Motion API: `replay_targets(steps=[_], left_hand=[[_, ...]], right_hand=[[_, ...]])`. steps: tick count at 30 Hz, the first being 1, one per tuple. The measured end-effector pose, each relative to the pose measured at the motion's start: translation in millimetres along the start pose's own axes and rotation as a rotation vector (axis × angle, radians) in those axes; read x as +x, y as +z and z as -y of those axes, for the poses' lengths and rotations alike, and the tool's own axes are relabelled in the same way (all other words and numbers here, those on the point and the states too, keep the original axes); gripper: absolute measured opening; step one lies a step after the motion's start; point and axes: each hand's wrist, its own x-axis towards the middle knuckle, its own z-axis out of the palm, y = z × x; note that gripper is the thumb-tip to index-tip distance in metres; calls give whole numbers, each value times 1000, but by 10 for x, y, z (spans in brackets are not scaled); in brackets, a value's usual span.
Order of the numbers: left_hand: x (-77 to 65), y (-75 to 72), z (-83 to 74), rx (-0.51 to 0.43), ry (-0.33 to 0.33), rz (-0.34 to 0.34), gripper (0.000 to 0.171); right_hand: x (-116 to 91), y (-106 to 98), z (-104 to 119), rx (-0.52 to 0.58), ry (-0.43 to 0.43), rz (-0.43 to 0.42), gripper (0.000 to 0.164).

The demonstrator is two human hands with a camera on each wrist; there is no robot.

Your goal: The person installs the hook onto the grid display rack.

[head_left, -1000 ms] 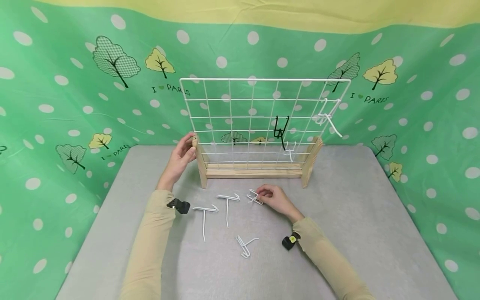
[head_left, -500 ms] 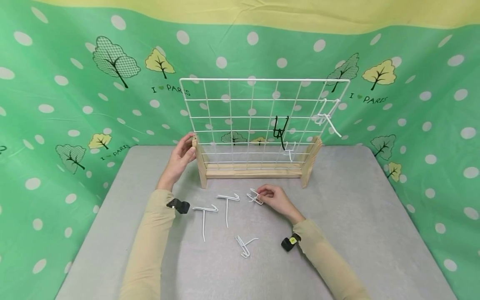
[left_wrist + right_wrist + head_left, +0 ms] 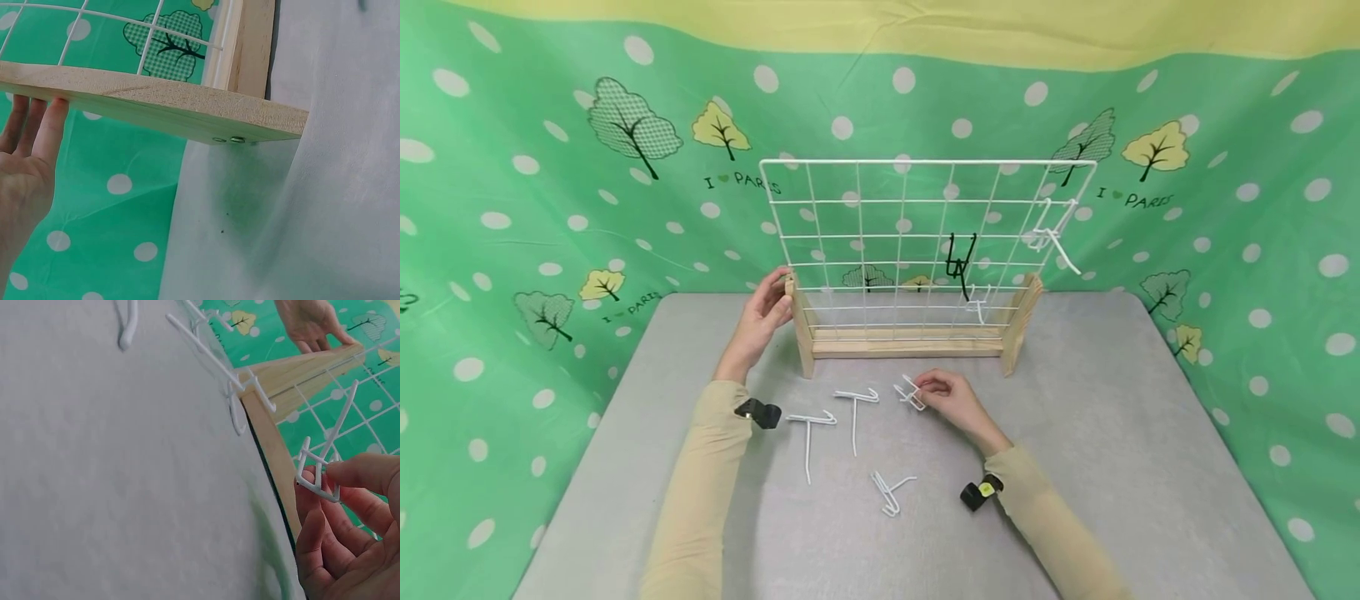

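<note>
The place looks like a small, screened-off filming nook; whether it stands in a home, a lab or a shop cannot be told. A green polka-dot cloth, printed with trees and "PARIS", walls the grey tabletop from 9 o'clock through 12 to 3, a yellow band along its top at 12. Black wrist cameras, one toward 8 o'clock, another toward 5, point to recording.
</note>
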Motion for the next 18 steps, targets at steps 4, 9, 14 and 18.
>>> replay_targets(steps=[4,9,14,18], left_hand=[[6,3,8,-9,4,3,49],[11,5,20,-12,6,6,49],[9,10,20,-8,-1,6,49],[5,8,13,-3,-8,4,49]], right_hand=[[19,22,-56,2,3,-35,20],[27,45,-5,38,-5,-96,20],[39,60,51,57,-23,-130,18],[44,58,90,52,-31,-131,18]])
